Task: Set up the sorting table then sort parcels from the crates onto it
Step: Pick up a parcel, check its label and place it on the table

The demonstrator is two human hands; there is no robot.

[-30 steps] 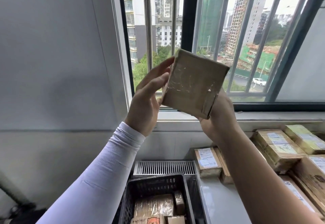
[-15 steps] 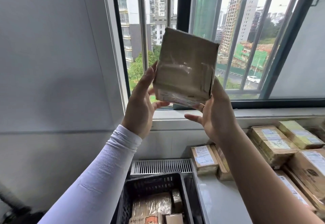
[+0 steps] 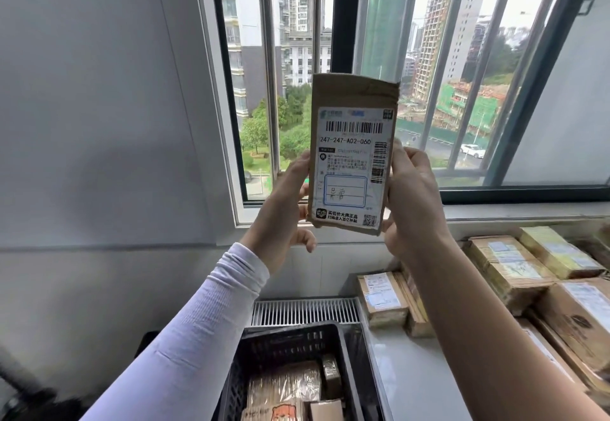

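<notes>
The window (image 3: 389, 67) fills the upper middle, barred, with buildings behind it. The white desk (image 3: 416, 377) runs along 4 to 5 o'clock, with brown parcels (image 3: 515, 272) packed touching one another toward its right edge and back. At 6 o'clock a black crate (image 3: 290, 341) stands just beside the desk's left edge, with more wrapped packages (image 3: 284, 387) in it. At the centre, raised in front of the window, a flat brown parcel (image 3: 353, 153) stands upright, its printed label facing the camera. The left hand (image 3: 284, 209) grips its left edge at 9 o'clock, fingers curled behind it. The right hand (image 3: 412, 196) clamps its right edge at 3 o'clock, thumb on the front. A white sleeve (image 3: 198, 331) covers the left arm.
</notes>
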